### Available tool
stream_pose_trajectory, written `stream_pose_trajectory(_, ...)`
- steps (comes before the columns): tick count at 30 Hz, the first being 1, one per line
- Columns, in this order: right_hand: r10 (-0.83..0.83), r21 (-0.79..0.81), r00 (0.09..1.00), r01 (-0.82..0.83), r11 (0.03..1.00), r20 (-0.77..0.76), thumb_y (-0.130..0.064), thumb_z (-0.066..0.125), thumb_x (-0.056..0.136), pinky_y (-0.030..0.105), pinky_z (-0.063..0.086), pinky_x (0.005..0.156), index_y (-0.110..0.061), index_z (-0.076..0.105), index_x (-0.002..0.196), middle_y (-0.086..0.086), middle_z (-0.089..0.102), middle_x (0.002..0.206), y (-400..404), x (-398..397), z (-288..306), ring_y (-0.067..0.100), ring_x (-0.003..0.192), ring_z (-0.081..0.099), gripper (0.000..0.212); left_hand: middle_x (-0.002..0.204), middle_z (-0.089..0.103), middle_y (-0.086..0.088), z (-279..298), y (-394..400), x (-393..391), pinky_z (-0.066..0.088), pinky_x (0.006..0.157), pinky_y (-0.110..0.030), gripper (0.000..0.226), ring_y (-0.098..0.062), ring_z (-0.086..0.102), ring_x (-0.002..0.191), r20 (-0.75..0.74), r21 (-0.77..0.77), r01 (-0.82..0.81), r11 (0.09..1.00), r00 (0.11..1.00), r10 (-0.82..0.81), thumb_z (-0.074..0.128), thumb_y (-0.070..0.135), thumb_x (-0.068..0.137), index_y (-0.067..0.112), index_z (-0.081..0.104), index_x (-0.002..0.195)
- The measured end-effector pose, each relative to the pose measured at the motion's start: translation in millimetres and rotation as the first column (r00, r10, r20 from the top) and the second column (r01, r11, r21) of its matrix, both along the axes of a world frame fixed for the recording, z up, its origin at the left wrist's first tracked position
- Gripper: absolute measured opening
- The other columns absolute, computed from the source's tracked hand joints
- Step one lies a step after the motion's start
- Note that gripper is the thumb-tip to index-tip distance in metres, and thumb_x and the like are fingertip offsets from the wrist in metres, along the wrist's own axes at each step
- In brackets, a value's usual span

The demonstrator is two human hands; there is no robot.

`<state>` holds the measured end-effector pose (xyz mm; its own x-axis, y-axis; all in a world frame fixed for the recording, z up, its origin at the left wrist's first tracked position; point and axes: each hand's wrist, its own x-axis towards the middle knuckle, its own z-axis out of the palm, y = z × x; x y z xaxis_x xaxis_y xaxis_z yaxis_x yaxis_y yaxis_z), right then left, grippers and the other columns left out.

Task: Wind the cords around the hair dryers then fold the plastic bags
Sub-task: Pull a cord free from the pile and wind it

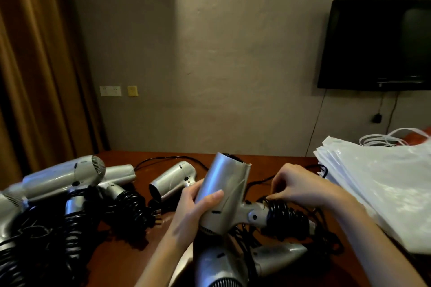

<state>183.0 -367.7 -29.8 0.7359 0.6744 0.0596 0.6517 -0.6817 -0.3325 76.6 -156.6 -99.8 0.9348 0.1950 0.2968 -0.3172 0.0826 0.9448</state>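
Hair dryer of silver plastic point(222, 190), barrel tilted up toward twelve o'clock, is being held just above the dark red-brown wooden tabletop point(130, 256) near the six o'clock edge. Its barrel is being gripped by the left hand point(193, 212), thumb laid across the front and fingers curled behind. Its black coiled cord point(285, 215) is being wound around the folding handle, which is pointing toward three o'clock; the cord is being pinched at the handle by the curled fingers of the right hand point(296, 186).

Several more silver hair dryers are lying around: a wound group point(67, 177) at nine o'clock, one point(172, 180) just behind the left hand, and two more point(233, 268) beneath the held one at six o'clock. A stack of white plastic bags point(382, 184) is lying unfolded at three o'clock.

Winding is judged to be partly done. Loose black cord is being left trailing over the dryers underneath, so a snag is likely if it is pulled tight, and a neighbouring dryer could be dragged along. Springy coils could also be released from the handle if the pinch is loosened before the plug end is tucked in.
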Motion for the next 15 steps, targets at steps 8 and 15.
stream_pose_trajectory(8, -0.102, 0.113, 0.993, 0.109, 0.988, -0.061, -0.042, 0.075, 0.077, 0.021, 0.041, 0.059, -0.021, 0.07, 0.064, -0.005, 0.064, 0.064, 7, -5, 5, 0.005, 0.061, 0.055, 0.026, 0.093, 0.075, -0.009, -3, 3, -2, 0.055, 0.078, -0.049, 0.06, -0.028, 0.072, 0.084, -0.013, -0.007, -0.091, 0.996, 0.996, 0.091, 0.078, 0.047, 0.045, 0.02, 0.072, 0.099)
stream_pose_trajectory(15, 0.007, 0.245, 0.982, 0.041, 0.969, -0.19, -0.015, 0.058, 0.092, 0.017, 0.04, 0.055, -0.021, 0.067, 0.076, -0.01, 0.059, 0.056, 31, -27, 9, -0.005, 0.048, 0.052, 0.019, 0.096, 0.075, 0.005, -2, -2, 0, 0.058, 0.078, -0.039, 0.054, -0.018, 0.072, 0.089, 0.122, 0.203, -0.17, 0.964, 0.982, 0.147, 0.074, 0.054, 0.053, 0.03, 0.068, 0.101)
